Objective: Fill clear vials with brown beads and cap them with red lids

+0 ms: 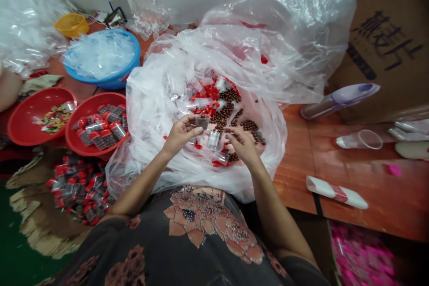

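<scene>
My left hand (182,135) pinches a small clear vial (202,121) filled with brown pellets, and its cap is not visible. My right hand (241,144) hovers close by over a heap of brown pellets (224,116), its fingers curled; whether they hold anything small cannot be seen. Both hands are above a clear plastic bag (147,111) spread open on my lap. Inside it lie loose clear vials (213,140) and red caps (206,91).
Two red bowls hold mixed sweets (40,116) and capped vials (97,123). More capped vials (78,187) lie on the floor. A blue basin (102,58) holds clear plastic. A wooden table (295,156) at right carries clear plastic cups (360,139); a cardboard box (385,49) stands behind.
</scene>
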{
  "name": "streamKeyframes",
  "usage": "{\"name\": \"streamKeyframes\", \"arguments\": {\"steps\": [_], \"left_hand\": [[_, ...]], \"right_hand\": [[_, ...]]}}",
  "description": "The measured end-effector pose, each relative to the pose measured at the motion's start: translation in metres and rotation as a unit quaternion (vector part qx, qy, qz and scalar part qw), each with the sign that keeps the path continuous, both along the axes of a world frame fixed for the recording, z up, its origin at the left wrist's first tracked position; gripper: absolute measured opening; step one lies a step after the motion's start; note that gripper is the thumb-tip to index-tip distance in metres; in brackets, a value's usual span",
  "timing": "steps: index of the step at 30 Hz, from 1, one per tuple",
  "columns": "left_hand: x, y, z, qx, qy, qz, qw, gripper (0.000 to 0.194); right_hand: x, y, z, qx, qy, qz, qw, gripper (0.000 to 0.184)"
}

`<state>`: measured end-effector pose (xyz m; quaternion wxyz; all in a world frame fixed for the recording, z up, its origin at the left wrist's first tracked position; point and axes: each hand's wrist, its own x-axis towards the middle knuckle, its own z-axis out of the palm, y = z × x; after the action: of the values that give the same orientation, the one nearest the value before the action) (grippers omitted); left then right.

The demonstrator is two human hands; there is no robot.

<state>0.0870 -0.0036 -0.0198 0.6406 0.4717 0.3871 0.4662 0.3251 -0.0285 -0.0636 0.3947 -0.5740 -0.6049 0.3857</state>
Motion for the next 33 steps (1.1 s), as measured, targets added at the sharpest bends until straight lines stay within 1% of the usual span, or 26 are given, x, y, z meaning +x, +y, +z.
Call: {"name": "streamKeyframes", "arguments": {"steps": [6,10,13,15,20,24,26,28,30,33], "left_hand": [[-0.005,0.003,-0.002,-0.015,-0.014,0.029,0.999,0.043],[-0.007,0.006,-0.003,-0.022,-0.014,0.034,0.999,0.044],[-0.008,0.008,-0.004,-0.027,-0.017,0.038,0.999,0.042],[-0.01,0.009,-0.005,-0.029,-0.019,0.037,0.999,0.041],[-0.013,0.011,-0.009,-0.018,-0.018,0.04,0.999,0.041],[-0.014,0.012,-0.012,-0.019,-0.015,0.041,0.999,0.041],[-0.015,0.012,-0.012,-0.024,-0.017,0.044,0.999,0.044],[-0.014,0.011,-0.01,-0.031,-0.023,0.048,0.998,0.046],[-0.013,0.01,-0.009,-0.039,-0.024,0.044,0.998,0.044],[-0.012,0.007,-0.007,-0.051,-0.024,0.036,0.998,0.042]], "right_hand": [[-0.001,0.015,0.001,0.013,-0.08,0.038,0.996,0.028],[-0.008,0.028,0.002,0.049,-0.114,0.052,0.991,0.028],[-0.013,0.039,0.0,0.074,-0.148,0.06,0.984,0.031],[-0.014,0.049,-0.003,0.072,-0.169,0.061,0.981,0.031],[-0.012,0.079,-0.013,0.051,-0.216,0.042,0.974,0.031],[-0.013,0.101,-0.019,0.036,-0.258,0.01,0.966,0.027],[-0.017,0.11,-0.021,0.049,-0.264,-0.015,0.963,0.028],[-0.022,0.118,-0.023,0.077,-0.258,-0.037,0.962,0.033],[-0.026,0.126,-0.026,0.096,-0.251,-0.035,0.963,0.038],[-0.029,0.133,-0.028,0.084,-0.252,0.004,0.964,0.041]]}}
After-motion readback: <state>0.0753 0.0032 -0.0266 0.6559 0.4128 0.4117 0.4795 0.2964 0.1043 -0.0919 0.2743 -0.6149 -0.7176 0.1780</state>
